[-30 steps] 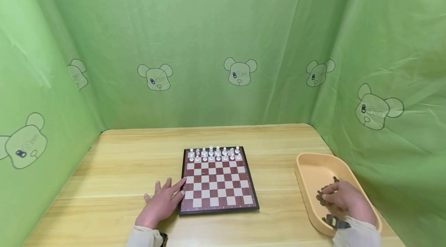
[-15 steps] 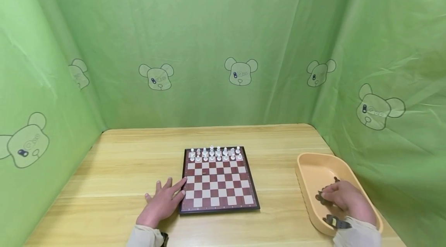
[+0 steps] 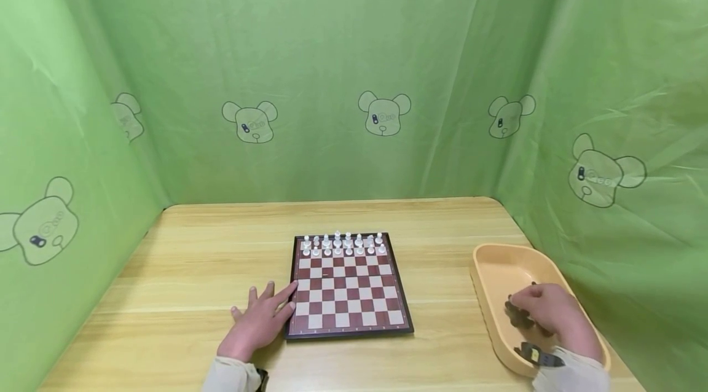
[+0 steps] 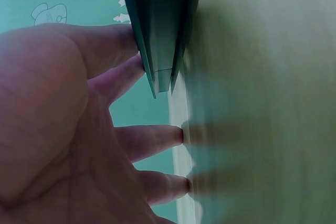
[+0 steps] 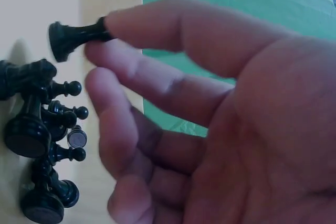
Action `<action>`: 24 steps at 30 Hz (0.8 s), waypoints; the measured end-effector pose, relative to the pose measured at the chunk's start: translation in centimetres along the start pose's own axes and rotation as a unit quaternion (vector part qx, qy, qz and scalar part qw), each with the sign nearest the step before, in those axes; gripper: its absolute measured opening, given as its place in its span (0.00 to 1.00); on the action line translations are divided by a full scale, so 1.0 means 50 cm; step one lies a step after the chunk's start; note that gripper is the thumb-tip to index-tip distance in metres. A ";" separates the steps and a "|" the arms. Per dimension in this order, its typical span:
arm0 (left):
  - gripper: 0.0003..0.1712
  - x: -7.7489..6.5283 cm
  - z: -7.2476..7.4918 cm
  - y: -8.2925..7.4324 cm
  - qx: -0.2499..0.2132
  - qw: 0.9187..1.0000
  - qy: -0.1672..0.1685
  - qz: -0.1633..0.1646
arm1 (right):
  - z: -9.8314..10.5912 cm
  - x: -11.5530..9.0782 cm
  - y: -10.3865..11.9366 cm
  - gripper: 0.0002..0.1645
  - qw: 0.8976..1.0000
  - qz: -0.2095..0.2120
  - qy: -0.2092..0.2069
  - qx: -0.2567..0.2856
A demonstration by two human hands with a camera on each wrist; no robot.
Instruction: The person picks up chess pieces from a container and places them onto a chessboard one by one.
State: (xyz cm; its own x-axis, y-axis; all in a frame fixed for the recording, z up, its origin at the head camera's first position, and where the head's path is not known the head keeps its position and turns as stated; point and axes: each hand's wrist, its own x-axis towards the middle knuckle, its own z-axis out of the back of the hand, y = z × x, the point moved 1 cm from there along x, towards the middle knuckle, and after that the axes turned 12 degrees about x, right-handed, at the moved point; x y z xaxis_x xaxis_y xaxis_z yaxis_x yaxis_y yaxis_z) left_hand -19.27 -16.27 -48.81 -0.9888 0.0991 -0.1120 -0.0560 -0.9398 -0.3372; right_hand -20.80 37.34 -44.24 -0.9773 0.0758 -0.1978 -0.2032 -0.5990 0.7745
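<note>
A folding chessboard [image 3: 350,306] lies on the table, with two rows of white chess pieces [image 3: 338,246] standing along its far side. My left hand [image 3: 255,325] is spread at the board's left edge. Its thumb and index finger touch the board, and other fingertips rest on the table in the left wrist view. Over the orange bin [image 3: 485,312] is my right hand [image 3: 555,313]. Between thumb and fingertips it pinches a black chess piece [image 5: 79,36] by the narrow top, base outward. Which piece it is cannot be told. Several black chess pieces [image 5: 31,132] lie heaped below.
The wooden table [image 3: 221,238] extends around the board, and bare wood lies between board and bin. Green curtains [image 3: 310,164] with bear drawings close in the back and both sides. The right curtain [image 3: 636,244] hangs close beside the bin.
My right hand has lifted slightly from the heap of black pieces, with a chess piece in its fingertips. The left hand keeps its place at the board.
</note>
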 end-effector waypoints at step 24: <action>0.28 -0.001 0.002 -0.001 -0.002 1.000 0.002 0.003 | -0.004 -0.015 0.053 0.17 0.965 0.054 -0.238 0.101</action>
State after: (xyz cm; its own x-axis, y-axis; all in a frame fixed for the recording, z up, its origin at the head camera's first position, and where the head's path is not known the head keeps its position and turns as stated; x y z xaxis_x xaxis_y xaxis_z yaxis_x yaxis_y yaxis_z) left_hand -19.22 -16.25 -48.71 -0.9885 0.0942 -0.1179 -0.0488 -0.9388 -0.3410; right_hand -20.59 35.54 -42.14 -0.9007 0.4072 0.1515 -0.0589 -0.4600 0.8860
